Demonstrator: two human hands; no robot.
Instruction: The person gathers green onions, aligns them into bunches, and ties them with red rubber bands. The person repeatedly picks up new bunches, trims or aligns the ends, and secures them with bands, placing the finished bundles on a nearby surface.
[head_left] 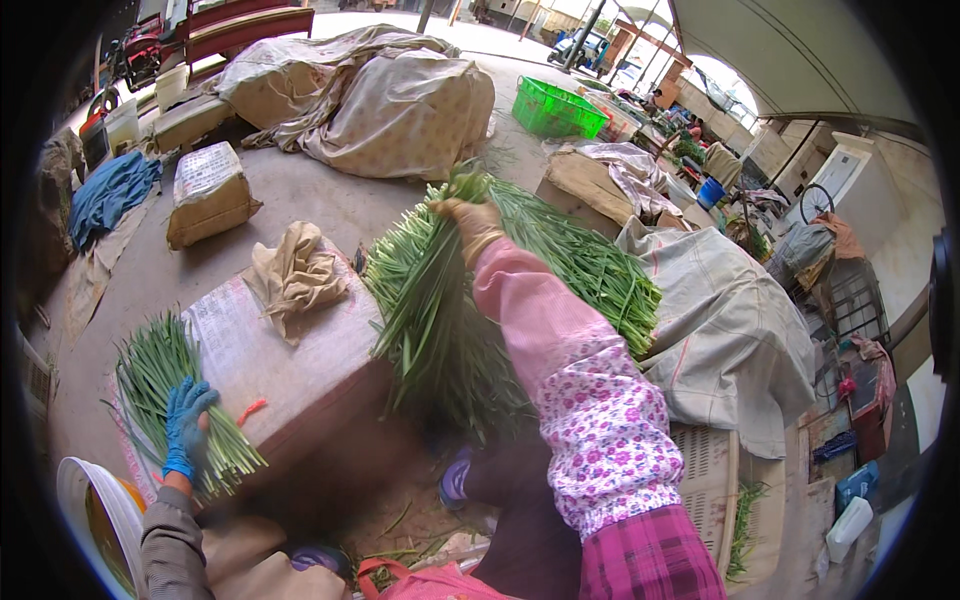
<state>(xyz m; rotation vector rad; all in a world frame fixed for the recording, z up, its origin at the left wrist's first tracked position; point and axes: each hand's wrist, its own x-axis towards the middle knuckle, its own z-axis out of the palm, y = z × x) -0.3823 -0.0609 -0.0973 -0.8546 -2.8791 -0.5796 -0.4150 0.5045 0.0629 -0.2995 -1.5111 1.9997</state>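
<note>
My left hand (pixel 187 425), in a blue glove with a bare fingertip showing, is closed on a bunch of green chives (pixel 160 360) at the box's left edge. Their pale cut ends point to the lower right. My right hand (pixel 473 228), in a tan glove, reaches forward and grips a second bunch of chives (pixel 425 290), its long leaves hanging down, slightly blurred. Behind and right of it lies a large heap of chives (pixel 590 275). Between the hands stands the pale, cloth-covered box (pixel 260 345) with a crumpled tan cloth (pixel 297 275) and a red tie (pixel 252 411) on it.
A white bucket (pixel 75 490) with yellowish contents stands beside my left forearm. Farther off are a taped carton (pixel 208 195), a cloth-covered pile (pixel 400 110) and a green plastic crate (pixel 558 108). Grey sheeting (pixel 715 320) drapes over goods at right, above a slotted crate (pixel 700 470).
</note>
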